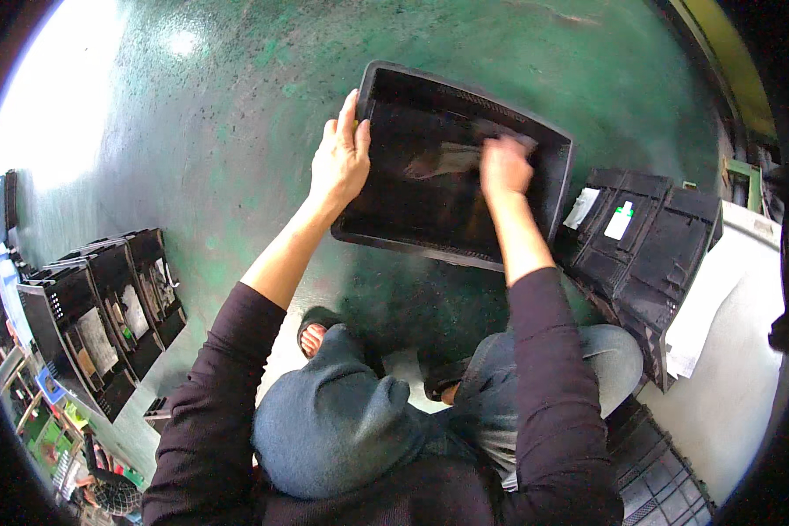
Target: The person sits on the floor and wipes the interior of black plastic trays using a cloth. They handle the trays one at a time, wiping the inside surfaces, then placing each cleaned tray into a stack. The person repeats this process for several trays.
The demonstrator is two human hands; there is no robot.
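Observation:
A shallow black plastic crate [447,210] is held tilted in front of me, its inside facing me. My left hand [342,162] is closed on its left rim, thumb and fingers along the edge. Inside the crate, towards its right end, my right hand [506,168] is curled and smeared by motion. A pale greyish blur [524,140] shows at its fingertips, too unclear to name. Light streaks lie across the crate's inner bottom, left of that hand.
Stacked black crates [636,245] with white labels stand close on the right, beside a white surface [736,298]. More black crates [105,316] stand at the left. The green floor [254,131] is worn. A dark gridded crate [662,473] lies at lower right. Another person [114,491] is at far lower left.

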